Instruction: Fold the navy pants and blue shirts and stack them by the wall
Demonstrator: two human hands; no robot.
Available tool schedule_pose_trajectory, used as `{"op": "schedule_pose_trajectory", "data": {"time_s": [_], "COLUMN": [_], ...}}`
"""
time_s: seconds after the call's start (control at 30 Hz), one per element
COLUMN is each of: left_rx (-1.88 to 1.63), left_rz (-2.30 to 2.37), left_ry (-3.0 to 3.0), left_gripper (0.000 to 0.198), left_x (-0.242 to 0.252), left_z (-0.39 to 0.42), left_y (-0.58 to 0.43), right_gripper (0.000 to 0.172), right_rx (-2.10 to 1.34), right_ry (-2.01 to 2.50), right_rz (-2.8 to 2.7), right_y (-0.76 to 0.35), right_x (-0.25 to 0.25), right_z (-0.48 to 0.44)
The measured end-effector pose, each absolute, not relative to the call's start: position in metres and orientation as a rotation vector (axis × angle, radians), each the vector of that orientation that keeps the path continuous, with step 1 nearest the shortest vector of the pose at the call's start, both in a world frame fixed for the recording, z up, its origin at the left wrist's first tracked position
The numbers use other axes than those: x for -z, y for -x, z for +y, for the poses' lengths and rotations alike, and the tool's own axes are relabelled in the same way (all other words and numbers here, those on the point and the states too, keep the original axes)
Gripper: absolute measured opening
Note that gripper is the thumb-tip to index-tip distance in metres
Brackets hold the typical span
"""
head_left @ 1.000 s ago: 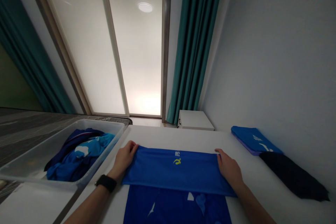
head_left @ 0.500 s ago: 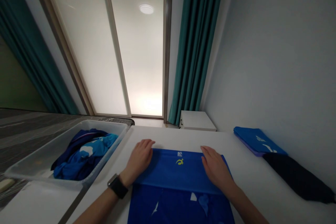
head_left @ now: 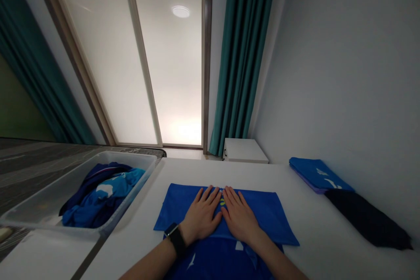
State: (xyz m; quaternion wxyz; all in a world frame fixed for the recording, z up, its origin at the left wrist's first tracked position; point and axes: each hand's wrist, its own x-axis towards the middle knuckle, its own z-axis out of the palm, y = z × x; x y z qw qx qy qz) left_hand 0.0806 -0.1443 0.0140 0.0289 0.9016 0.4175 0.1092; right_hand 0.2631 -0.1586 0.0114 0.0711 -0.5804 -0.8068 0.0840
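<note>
A blue shirt [head_left: 265, 210] lies partly folded on the white table, its far part turned over toward me in a wide flap. My left hand [head_left: 203, 212] rests flat on the middle of that flap, fingers spread. Beside it, almost touching, my right hand [head_left: 239, 212] also lies flat with fingers extended. Between and under the hands a bit of yellow print shows; the rest of the print is covered. Below the flap, the darker blue part carries small white marks, partly hidden by my forearms. A watch is on my left wrist.
At left stands a translucent plastic bin [head_left: 131, 199] holding crumpled blue clothes [head_left: 98, 201]. Folded blue garments [head_left: 318, 173] and a dark navy cloth [head_left: 364, 216] lie at the table's right, near the wall. A small white cabinet [head_left: 246, 151] stands beyond the table [head_left: 141, 249].
Both hands have moved inward from the shirt's two sides to its middle and now lie flat. The flap's side edges, partly covered before, now show. The view has shifted slightly.
</note>
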Motion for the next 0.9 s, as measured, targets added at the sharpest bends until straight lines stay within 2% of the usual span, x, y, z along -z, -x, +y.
{"op": "schedule_pose_trajectory", "data": {"time_s": [0.3, 0.6, 0.9], "left_rx": [-0.376, -0.253, -0.275], "left_rz": [1.439, 1.546, 1.693], "left_ry": [-2.755, -2.684, -2.616], "left_gripper": [0.059, 0.06, 0.06], "left_x": [-0.01, -0.014, -0.008], "left_z": [-0.136, -0.129, -0.124], "left_y": [-0.055, -0.018, 0.002], "right_gripper": [0.067, 0.071, 0.07], "right_rx": [-0.226, -0.143, -0.02], "right_ry": [1.951, 2.089, 2.171], "right_rz": [-2.343, -2.242, -2.135], "right_y": [-0.273, -0.313, -0.35], "right_x": [-0.017, -0.009, 0.003], "right_z": [-0.164, -0.162, -0.159]}}
